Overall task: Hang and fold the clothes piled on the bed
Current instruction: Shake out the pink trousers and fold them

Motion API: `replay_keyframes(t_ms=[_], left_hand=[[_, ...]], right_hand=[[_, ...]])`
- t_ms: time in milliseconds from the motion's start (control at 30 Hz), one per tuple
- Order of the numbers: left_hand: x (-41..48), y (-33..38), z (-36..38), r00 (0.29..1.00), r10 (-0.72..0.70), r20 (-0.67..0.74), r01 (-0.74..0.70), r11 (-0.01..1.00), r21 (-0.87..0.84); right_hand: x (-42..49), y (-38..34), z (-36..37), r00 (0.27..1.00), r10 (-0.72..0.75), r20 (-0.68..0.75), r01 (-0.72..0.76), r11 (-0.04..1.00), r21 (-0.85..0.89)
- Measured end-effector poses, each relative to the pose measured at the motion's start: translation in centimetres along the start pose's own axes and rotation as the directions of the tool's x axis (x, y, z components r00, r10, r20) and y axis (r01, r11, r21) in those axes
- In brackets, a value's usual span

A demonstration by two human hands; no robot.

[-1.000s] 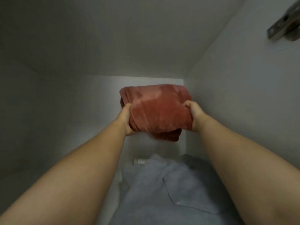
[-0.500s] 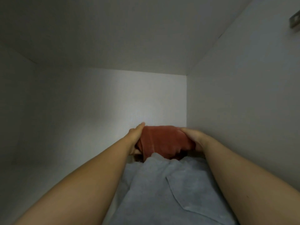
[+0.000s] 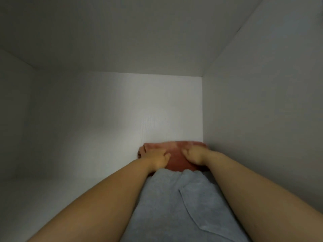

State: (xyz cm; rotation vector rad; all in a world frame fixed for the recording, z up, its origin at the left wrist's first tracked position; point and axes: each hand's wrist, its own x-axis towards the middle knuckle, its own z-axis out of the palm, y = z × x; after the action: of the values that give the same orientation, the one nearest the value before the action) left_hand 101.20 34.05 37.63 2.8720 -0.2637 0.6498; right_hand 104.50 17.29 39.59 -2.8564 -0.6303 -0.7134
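Two bare forearms reach up from the lower frame over a folded grey garment (image 3: 174,206). Beyond it, at frame centre, the left hand (image 3: 158,158) and right hand (image 3: 194,155) press palms-down on a folded rust-red garment (image 3: 174,154), fingers spread flat rather than clasped. Its long axis runs left-right, squeezed into the shelf's back right corner against the back wall (image 3: 122,110).

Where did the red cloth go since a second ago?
The red cloth went from up in the air, held at both ends, down and back into the far right corner of the cupboard, behind the grey cloth. The left hand and right hand let go of its ends and now lie flat on top of it. The grey cloth stayed where it was.
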Motion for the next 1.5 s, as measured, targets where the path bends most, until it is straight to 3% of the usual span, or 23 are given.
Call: replay_keyframes(t_ms=[67, 100, 200, 233, 367, 567, 767, 867, 1100, 1267, 1400, 1500], left_hand=[[-0.4, 0.2, 0.7, 0.987, -0.026, 0.156, 0.024, 1.0, 0.014], [-0.6, 0.2, 0.7, 0.984, -0.029, 0.176, 0.028, 1.0, 0.008], [-1.0, 0.0, 0.6, 0.994, -0.013, 0.11, 0.014, 1.0, -0.01], [-1.1, -0.1, 0.5, 0.995, -0.018, 0.103, 0.018, 1.0, -0.005], [-2.0, 0.0, 0.3, 0.984, -0.022, 0.178, 0.022, 1.0, -0.003], [-3.1, 0.8, -1.7, 0.98, -0.069, 0.184, 0.059, 0.997, 0.057], [-7.5, 2.3, -5.2, 0.995, -0.084, 0.047, 0.076, 0.986, 0.147], [-11.8, 3.2, -5.9, 0.994, -0.095, -0.053, 0.103, 0.973, 0.204], [-23.9, 5.8, -7.7, 0.97, -0.037, -0.239, 0.101, 0.959, 0.264], [-31.7, 7.1, -9.0, 0.952, 0.031, -0.306, 0.09, 0.923, 0.374], [-37.9, 7.7, -10.1, 0.922, 0.175, -0.346, 0.03, 0.858, 0.512], [-42.4, 7.3, -10.4, 0.907, 0.145, -0.396, 0.088, 0.853, 0.514]], right_hand=[[-0.3, 0.4, 1.4, 0.964, 0.024, 0.264, -0.039, 0.998, 0.054], [-0.4, 0.7, 1.6, 0.964, 0.025, 0.264, -0.043, 0.997, 0.063], [-0.4, 0.8, 1.7, 0.999, 0.011, -0.04, -0.012, 0.999, -0.033], [-0.4, 0.9, 1.5, 0.998, -0.002, -0.07, -0.001, 0.999, -0.041], [-0.9, 1.0, 1.6, 0.976, 0.064, 0.209, -0.096, 0.985, 0.143], [-2.1, -0.4, 0.2, 0.983, 0.098, 0.155, -0.105, 0.994, 0.034], [-10.2, -6.1, -6.4, 0.99, 0.049, 0.131, -0.05, 0.999, 0.006], [-12.0, -5.4, -5.8, 0.996, 0.086, 0.014, -0.086, 0.996, -0.014], [-23.2, -9.6, -5.8, 0.944, 0.111, -0.312, -0.059, 0.984, 0.17], [-30.7, -13.6, -6.2, 0.918, 0.096, -0.384, -0.021, 0.981, 0.195], [-35.6, -17.0, -6.3, 0.879, 0.065, -0.472, 0.052, 0.972, 0.231], [-38.9, -19.7, -5.9, 0.869, 0.046, -0.493, 0.118, 0.948, 0.297]])
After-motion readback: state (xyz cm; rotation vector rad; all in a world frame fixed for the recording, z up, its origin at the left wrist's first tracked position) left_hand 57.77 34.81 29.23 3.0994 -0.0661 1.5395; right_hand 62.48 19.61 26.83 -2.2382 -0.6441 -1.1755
